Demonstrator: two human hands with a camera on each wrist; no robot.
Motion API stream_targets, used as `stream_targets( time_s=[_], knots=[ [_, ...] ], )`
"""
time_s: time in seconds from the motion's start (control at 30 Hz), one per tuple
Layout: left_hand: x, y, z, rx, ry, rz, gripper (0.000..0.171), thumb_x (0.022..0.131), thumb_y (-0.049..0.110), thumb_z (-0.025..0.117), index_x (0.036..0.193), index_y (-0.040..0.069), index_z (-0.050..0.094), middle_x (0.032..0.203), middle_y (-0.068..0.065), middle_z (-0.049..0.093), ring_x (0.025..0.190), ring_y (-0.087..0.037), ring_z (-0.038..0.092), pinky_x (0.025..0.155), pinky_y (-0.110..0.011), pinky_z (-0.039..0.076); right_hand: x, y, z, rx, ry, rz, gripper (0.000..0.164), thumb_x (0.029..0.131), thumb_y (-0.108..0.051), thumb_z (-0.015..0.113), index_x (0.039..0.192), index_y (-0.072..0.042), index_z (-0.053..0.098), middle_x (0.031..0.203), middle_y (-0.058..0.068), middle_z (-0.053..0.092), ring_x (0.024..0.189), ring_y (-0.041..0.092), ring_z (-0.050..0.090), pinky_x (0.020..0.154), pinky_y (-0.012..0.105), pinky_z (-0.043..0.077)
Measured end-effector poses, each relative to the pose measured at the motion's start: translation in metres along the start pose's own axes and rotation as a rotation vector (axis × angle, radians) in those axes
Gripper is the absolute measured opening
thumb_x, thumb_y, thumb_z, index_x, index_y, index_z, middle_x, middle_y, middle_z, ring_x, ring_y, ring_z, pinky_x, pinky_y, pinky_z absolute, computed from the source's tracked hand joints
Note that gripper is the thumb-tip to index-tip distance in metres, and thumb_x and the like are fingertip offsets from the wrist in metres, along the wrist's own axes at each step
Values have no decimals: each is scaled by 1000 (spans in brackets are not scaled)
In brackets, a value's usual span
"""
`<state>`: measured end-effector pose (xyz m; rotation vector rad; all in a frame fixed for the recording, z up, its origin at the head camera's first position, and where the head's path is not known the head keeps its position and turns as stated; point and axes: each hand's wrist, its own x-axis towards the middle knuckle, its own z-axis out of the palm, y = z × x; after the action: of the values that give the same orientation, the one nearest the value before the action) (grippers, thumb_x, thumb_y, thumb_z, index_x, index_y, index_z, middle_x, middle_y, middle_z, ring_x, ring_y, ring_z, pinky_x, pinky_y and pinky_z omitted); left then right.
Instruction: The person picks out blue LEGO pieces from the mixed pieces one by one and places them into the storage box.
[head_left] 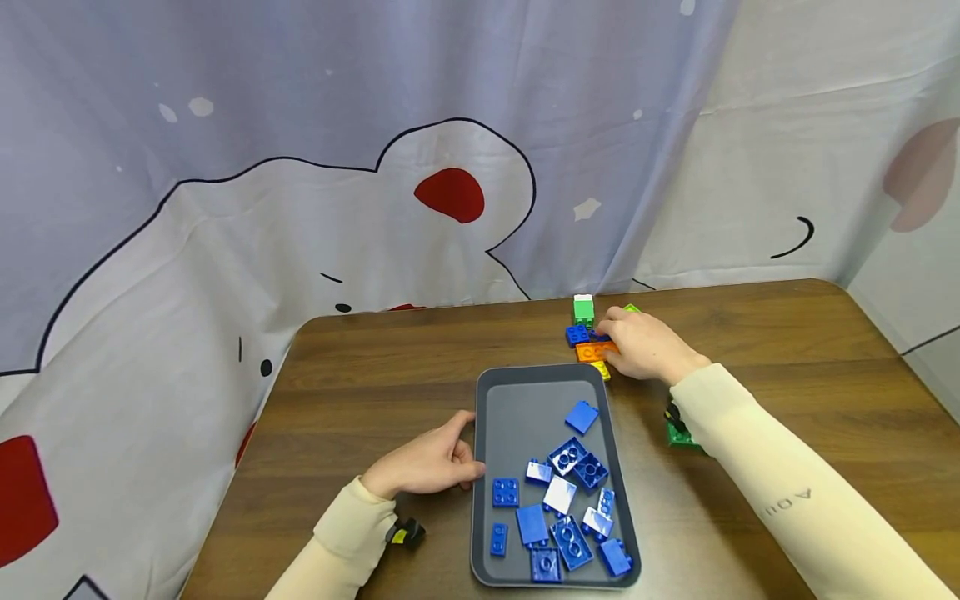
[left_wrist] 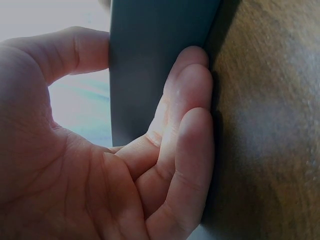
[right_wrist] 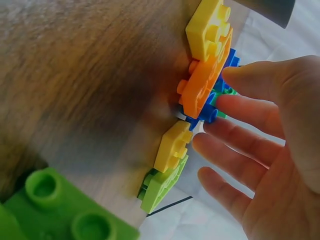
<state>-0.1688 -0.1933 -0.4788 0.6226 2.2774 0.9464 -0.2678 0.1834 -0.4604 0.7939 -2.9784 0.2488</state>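
Note:
A dark grey tray (head_left: 525, 387) stands in front of me, with several blue building bricks (head_left: 506, 492) in its nearer and right part. Along its left side, my left hand (head_left: 427, 458) rests with thumb and fingertips against the wall (left_wrist: 142, 60). Beyond the tray's far right corner, my right hand (head_left: 641, 346) reaches over a cluster of bricks, its fingers spread and gently bent. Its thumb and forefinger tips are right at a blue brick (right_wrist: 208, 111) beside an orange brick (right_wrist: 202, 85). The hand partly covers the cluster in the head view.
Around the cluster lie another blue brick (head_left: 577, 335), a green brick (head_left: 583, 312), a yellow brick (head_left: 602, 370) and a light green brick (right_wrist: 162, 185). Another green brick (head_left: 681, 436) is partly under the right sleeve. A patterned curtain (head_left: 300, 233) hangs behind the wooden table (head_left: 390, 367).

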Motion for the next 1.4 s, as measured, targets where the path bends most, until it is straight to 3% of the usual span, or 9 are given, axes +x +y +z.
stream_targets(
  time_s=[0.4,0.7,1.1,1.4],
  knots=[
    [-1,-3,-1,11,-1,-15,82,97,32,68,158,2,23,75,4,68,61,-6,55,58,-23,40,-17,-8,-5,8,-44,34,20,89,-7,74,109,-3,76,107,13,71,94,29,68,92,52,57],
    [-1,-3,-1,14,6,-8,81,96,32,68,157,1,24,74,4,68,63,-7,57,60,-24,42,-30,-9,-6,-15,-50,36,11,86,0,72,95,-6,75,93,8,70,80,24,66,83,49,59],
    [-2,-3,-2,2,-4,-17,83,96,32,68,159,2,22,75,5,68,63,-7,57,59,-24,42,-64,-24,-23,81,83,41,15,85,-2,77,98,-9,73,97,5,69,76,18,63,77,44,59],
    [-5,-2,-4,-5,-8,-11,82,96,31,68,158,2,23,75,4,67,63,-7,56,57,-24,41,-84,-48,-22,113,210,-55,19,81,1,77,94,-12,74,90,0,64,70,9,56,66,32,53]
  ],
)
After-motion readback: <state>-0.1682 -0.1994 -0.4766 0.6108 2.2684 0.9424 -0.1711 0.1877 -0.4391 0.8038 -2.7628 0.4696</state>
